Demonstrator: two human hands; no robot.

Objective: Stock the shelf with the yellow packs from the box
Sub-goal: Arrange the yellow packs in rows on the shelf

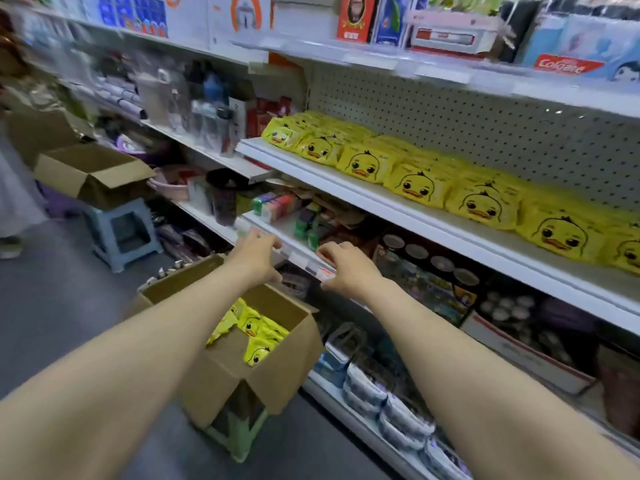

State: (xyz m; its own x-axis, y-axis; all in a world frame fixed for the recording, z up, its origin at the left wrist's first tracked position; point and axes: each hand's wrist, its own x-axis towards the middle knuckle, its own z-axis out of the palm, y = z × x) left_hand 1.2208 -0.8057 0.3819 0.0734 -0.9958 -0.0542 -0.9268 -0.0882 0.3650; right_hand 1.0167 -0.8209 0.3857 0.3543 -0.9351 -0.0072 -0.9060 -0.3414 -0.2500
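Both hands reach forward empty. The left hand (258, 252) and the right hand (343, 268) hang side by side, a little apart, with fingers loosely bent and holding nothing. They are at the front lip of a white lower shelf (298, 259) with price tags along it. Whether the fingertips touch that lip cannot be told through the blur.

Directly beneath the hands, between the two forearms, stands an open brown cardboard box (277, 382) with its flaps spread. Several soft yellow packs printed with a duck face (258, 336) lie loose inside it. The box sits on a pale green plastic stool (239, 441).

Above the hands and to their right, one level up, a long white metal shelf (346, 192) runs in front of perforated backing. It carries a row of the same yellow duck packs (415, 183), faces forward and edge to edge, from above the left hand to well past the right hand.

Far to the left of the left hand, a second open cardboard box (90, 171) rests on a light blue plastic stool (121, 233).
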